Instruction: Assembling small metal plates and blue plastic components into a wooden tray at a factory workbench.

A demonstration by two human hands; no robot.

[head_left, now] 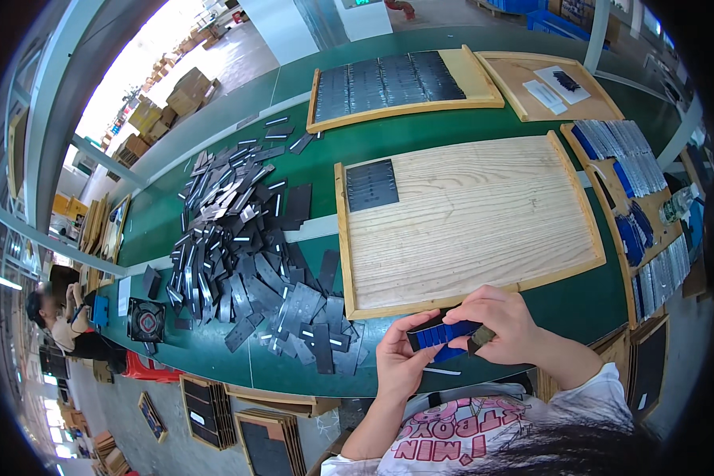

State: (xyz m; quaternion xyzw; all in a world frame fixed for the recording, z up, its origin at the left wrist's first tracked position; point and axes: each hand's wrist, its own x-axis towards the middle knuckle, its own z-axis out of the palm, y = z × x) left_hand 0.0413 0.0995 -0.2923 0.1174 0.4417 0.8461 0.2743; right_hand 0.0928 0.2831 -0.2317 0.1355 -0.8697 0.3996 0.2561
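Close to the table's front edge, my left hand (pixel 399 361) grips one end of a small blue and black strip-like piece (pixel 431 336). My right hand (pixel 509 327) closes on the other end of that piece, its thumb and fingers pressed together. A dark olive-green thing (pixel 481 338) shows at my right fingers; its kind is unclear. Just beyond my hands lies a wooden-framed tray (pixel 476 230), with a small block of dark flat pieces (pixel 373 186) in its far left corner. A thin pale strip (pixel 442 371) lies below my hands.
Left of the tray spreads a heap of dark flat pieces (pixel 230 238). A small square fan (pixel 145 321) stands at the table's left end. Behind are a tray filled with dark rows (pixel 389 79) and a board with papers (pixel 559 87). On the right, a tray (pixel 623 214) holds blue and silvery pieces.
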